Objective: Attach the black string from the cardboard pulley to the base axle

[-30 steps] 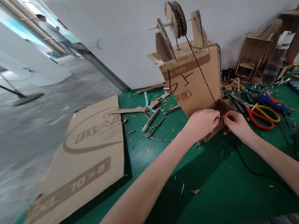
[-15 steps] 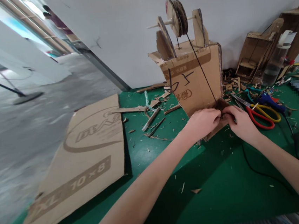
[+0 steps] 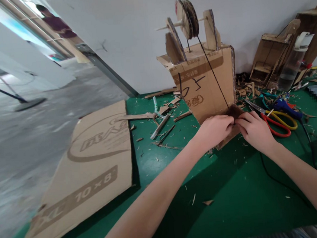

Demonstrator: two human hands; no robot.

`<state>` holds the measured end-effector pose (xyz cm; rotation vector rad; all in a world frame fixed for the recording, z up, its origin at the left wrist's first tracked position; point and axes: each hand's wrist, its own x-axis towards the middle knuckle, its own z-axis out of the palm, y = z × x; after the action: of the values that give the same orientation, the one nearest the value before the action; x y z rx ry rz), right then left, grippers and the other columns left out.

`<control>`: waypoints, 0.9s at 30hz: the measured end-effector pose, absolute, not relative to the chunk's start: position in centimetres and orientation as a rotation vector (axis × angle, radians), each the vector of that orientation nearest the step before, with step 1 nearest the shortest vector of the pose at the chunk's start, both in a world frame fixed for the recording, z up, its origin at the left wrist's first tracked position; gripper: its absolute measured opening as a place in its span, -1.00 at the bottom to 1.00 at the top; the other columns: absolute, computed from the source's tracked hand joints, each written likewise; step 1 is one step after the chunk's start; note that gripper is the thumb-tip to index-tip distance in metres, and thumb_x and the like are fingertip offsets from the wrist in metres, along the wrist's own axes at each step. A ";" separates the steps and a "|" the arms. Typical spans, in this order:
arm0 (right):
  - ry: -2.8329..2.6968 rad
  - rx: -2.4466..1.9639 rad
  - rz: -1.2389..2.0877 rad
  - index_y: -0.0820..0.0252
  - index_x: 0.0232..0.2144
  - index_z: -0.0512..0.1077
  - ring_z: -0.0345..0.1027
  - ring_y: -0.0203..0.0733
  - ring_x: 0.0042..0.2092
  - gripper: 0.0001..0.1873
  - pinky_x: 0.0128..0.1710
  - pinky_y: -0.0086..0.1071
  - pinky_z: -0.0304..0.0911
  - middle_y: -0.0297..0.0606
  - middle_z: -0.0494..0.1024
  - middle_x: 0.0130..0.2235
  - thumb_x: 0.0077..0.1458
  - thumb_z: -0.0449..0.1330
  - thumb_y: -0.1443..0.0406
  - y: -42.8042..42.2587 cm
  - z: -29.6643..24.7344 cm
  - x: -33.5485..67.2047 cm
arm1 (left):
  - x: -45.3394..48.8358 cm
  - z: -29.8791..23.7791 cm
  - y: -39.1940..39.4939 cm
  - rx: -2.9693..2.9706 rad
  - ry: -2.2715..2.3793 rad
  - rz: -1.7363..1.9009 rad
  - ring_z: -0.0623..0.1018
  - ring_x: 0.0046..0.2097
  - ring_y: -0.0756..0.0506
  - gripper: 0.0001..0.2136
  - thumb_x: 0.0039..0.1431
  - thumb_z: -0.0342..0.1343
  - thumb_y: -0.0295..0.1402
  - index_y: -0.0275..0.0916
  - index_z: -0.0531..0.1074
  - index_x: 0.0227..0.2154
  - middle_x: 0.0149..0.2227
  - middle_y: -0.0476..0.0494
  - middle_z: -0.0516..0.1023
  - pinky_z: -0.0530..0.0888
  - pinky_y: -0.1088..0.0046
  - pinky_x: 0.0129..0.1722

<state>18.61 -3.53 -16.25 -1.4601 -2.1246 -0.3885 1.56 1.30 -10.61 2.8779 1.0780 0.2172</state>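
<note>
A tall cardboard box (image 3: 204, 84) stands on the green table (image 3: 227, 194) with a cardboard pulley wheel (image 3: 187, 18) on a stick axle at its top. A black string (image 3: 212, 72) runs taut from the wheel down to a small cardboard piece (image 3: 234, 112) at the box's foot. My left hand (image 3: 214, 130) is closed, pinching at the string's lower end. My right hand (image 3: 255, 130) is closed beside it, fingertips touching the left hand at the same spot. What exactly each pinches is hidden by the fingers.
A large flat cardboard sheet (image 3: 92, 166) lies at the left. Red and yellow scissors (image 3: 278, 124), a blue glue gun (image 3: 286, 106), a clear bottle (image 3: 293, 63) and cardboard structures (image 3: 272, 53) crowd the right. Cardboard scraps (image 3: 161, 124) litter the table. A person (image 3: 56, 22) stands far off.
My right hand has slid up and left against the left hand, closing over the small cardboard piece. The left hand has barely moved. The distant person has shifted.
</note>
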 end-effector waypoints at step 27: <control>-1.753 -1.254 0.348 0.15 -0.38 0.49 0.39 -0.16 -0.25 -0.85 -0.23 -0.28 0.32 -0.23 0.47 -0.31 0.16 0.14 0.27 -2.7 -17.4 18.2 | 1.0 -10.9 1.8 2.979 0.843 0.149 0.49 -0.25 -0.05 -0.78 0.30 -0.10 -0.45 -0.30 0.45 -0.33 -0.27 -0.11 0.54 0.36 0.44 -0.27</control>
<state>18.23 -2.68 -17.38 -1.2537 -1.7531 0.3482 1.03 1.85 -10.87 2.9786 0.8427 0.1490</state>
